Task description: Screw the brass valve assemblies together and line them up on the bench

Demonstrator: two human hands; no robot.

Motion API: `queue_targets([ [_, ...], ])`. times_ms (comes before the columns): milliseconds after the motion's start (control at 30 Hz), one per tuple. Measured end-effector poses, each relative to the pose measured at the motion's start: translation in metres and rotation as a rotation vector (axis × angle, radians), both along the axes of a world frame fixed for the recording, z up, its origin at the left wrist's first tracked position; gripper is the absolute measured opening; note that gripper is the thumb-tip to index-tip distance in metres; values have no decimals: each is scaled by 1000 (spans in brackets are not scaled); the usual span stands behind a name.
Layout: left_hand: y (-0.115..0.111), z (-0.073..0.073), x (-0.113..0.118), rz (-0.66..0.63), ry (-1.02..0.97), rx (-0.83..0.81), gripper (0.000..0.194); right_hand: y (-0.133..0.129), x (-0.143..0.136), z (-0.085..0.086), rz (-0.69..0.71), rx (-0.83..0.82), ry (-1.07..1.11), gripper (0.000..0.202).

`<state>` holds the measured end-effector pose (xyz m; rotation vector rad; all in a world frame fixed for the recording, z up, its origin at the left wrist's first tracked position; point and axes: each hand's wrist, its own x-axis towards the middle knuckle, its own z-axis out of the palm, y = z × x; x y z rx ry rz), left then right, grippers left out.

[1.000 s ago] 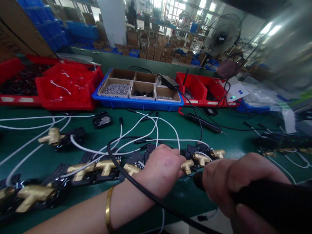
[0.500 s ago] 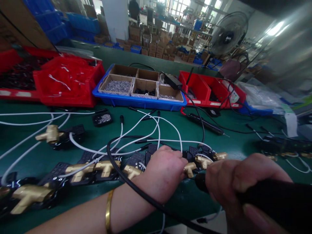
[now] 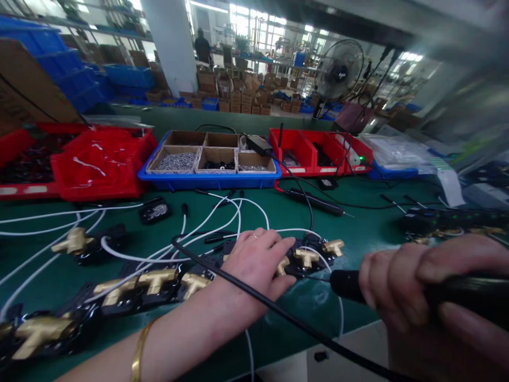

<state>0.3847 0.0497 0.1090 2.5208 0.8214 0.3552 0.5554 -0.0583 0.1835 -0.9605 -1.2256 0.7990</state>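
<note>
Risk 1: the black cable [image 3: 278,313] runs diagonally over the left wrist, from mid-frame to the bottom right; if the left hand [image 3: 254,262] lifts or the driver [image 3: 350,284] swings, the cable could snag and drag the fittings out of line. Risk 2: the driver tip sits just right of the left fingers, w/ little room between; a slip toward the row could jab a finger or skid off the brass. Risk 3: white leads [image 3: 238,212] loop loosely round the row in the centre; they could catch under the palm.

Left hand: centre of frame, palm down, fingers spread and unclenched, pressing flat on the black bases of the brass tees [image 3: 306,257]; forearm enters from the bottom left, bangle on the wrist. Right hand [image 3: 413,286]: lower right, fist clenched round the black driver, held about level, tip pointing left at the tees, just apart from them. Tees lie in 1 row on the green bench [image 3: 358,233], from lower left to centre.
</note>
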Motion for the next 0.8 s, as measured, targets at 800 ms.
queue_targets([
  [800, 30, 12, 51, -319, 132, -245, 34, -11, 24, -28, 14, 100, -53, 19],
])
